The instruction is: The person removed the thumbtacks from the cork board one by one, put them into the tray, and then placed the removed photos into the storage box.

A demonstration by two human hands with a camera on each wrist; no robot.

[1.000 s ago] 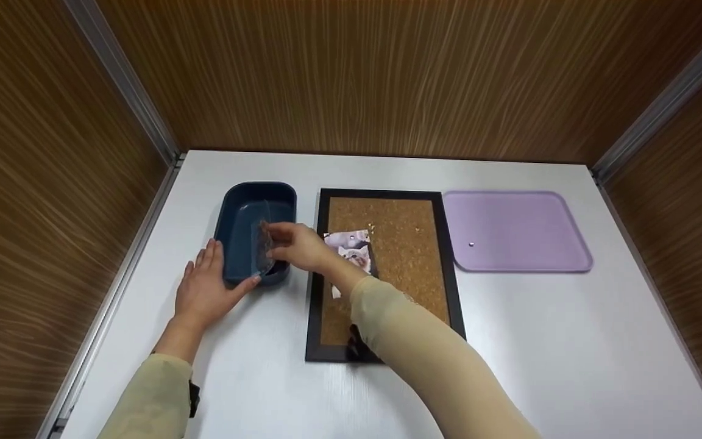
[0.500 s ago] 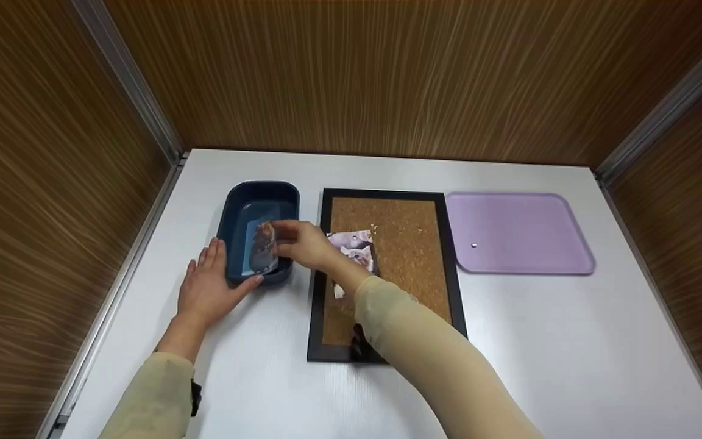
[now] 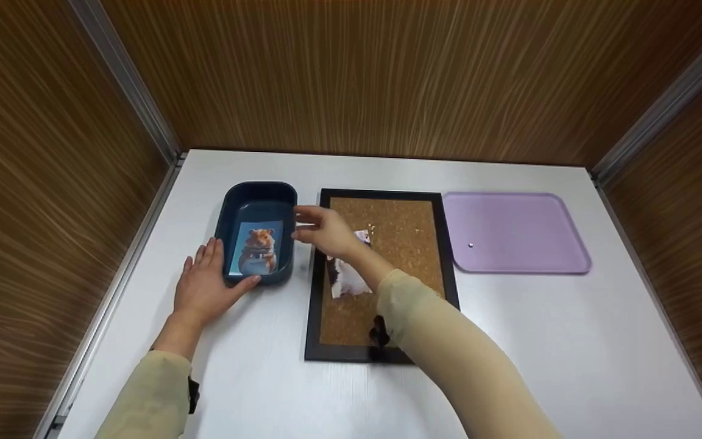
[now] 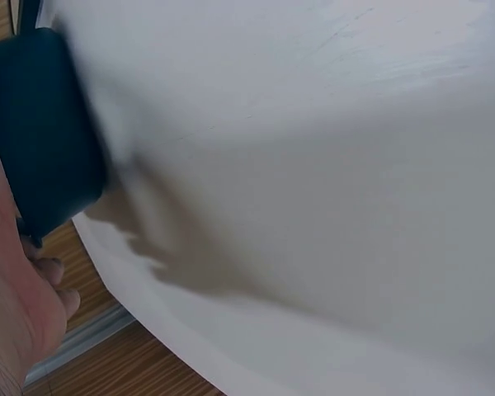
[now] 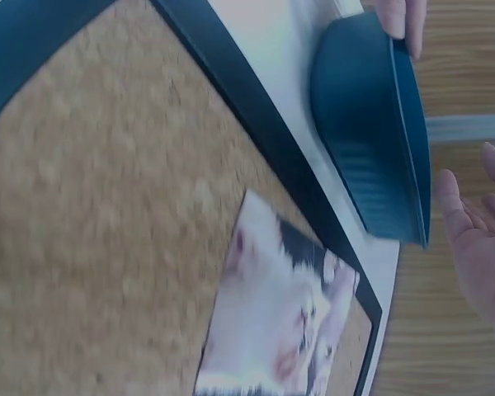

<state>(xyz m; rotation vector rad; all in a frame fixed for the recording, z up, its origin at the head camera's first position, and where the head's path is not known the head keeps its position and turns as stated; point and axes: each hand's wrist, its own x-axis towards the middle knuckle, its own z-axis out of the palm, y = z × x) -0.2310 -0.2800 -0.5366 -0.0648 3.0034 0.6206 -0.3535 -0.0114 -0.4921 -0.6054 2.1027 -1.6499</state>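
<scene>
In the head view my left hand (image 3: 202,286) rests against the near left corner of a dark blue plastic box (image 3: 293,256). Its fingers lie fairly straight along the left side, and the thumb touches the near rim. Inside the box lies a photo of a hamster (image 3: 258,250), face up on a blue background. My right hand (image 3: 333,231) holds nothing; thumb and fingers are apart beside the box's right rim. Below its forearm, a cat photo (image 3: 349,277) lies on a cork board (image 3: 409,244), partly covered. The right wrist view shows this cat photo (image 5: 272,305) more fully.
The cork board has a black frame (image 3: 316,329) and stands close to the box's right side. To its right lies a lilac tray (image 3: 521,231) with a small shiny pin (image 3: 471,245) on it. Wood-grain panels (image 3: 351,79) enclose the white table (image 3: 540,347).
The right hand has let go of the hamster photo, which dropped flat into the box, and has drawn back to the right. The left hand has stayed at the box corner.
</scene>
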